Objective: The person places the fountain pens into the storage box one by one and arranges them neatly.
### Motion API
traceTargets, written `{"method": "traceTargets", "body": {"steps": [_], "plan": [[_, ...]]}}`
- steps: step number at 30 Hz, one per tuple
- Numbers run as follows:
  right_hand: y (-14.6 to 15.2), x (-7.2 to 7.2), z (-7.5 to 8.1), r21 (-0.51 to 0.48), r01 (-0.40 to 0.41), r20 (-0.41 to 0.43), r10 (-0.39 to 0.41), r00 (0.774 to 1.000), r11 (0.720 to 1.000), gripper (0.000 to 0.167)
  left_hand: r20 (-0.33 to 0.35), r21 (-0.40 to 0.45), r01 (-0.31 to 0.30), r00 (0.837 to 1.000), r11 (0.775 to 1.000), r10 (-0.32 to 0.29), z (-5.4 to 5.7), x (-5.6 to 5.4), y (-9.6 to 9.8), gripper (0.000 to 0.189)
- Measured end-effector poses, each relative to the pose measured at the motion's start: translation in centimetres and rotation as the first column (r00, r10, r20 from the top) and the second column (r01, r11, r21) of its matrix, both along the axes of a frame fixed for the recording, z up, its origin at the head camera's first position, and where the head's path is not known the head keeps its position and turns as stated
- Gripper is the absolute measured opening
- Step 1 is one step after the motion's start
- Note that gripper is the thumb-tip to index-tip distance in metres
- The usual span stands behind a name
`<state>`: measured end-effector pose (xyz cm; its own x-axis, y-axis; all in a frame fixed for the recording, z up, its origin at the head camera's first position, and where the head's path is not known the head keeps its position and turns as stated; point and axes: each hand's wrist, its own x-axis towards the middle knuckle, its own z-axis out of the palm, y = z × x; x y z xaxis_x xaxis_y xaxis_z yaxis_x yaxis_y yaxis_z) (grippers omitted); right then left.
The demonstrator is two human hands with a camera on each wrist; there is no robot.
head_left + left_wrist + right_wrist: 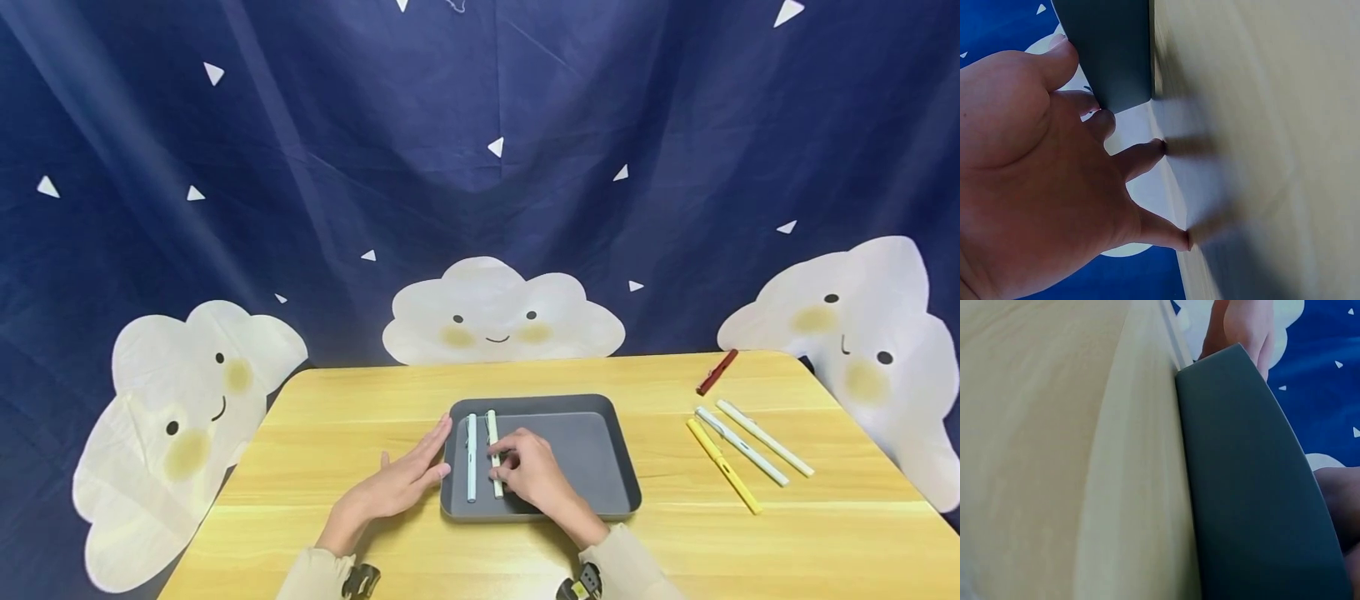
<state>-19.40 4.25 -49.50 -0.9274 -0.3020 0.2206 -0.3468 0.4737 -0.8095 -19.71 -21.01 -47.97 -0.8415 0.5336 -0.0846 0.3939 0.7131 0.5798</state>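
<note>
A dark grey tray (555, 403) lies on the table. Inside its left part, a pale blue pen (472, 467) and a pale green pen (492, 429) lie side by side, clips toward the far end. My right hand (534, 471) reaches over the near rim and pinches the pale green pen with thumb and fingers. At the tray's left side, my left hand (405, 483) has its fingers extended, touching the outer wall. The left wrist view shows that hand (1054, 169) spread beside the tray wall (1113, 56). In the right wrist view the tray wall (1254, 487) hides most of the right hand.
Right of the tray, a yellow pen (723, 465), a light blue pen (742, 447) and a cream pen (765, 437) lie slanted on the wooden table (360, 392). A dark red pen (717, 372) lies behind them. A blue curtain (450, 167) with clouds hangs behind.
</note>
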Motion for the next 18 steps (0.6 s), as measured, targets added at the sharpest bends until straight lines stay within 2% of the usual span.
{"method": "traceTargets", "body": {"steps": [10, 18], "plan": [[-0.32, 0.08, -0.19, -0.08, -0.001, 0.053, 0.005, 0.999, 0.997, 0.024, 0.01, -0.003, -0.004, 1.0, 1.0, 0.004, -0.11, -0.1, -0.03, 0.066], [0.33, 0.48, 0.2, -0.095, 0.014, 0.041, -0.01, 0.999, 0.995, 0.024, 0.008, 0.001, -0.001, 1.0, 1.0, 0.001, 0.02, -0.05, -0.05, 0.067]]}}
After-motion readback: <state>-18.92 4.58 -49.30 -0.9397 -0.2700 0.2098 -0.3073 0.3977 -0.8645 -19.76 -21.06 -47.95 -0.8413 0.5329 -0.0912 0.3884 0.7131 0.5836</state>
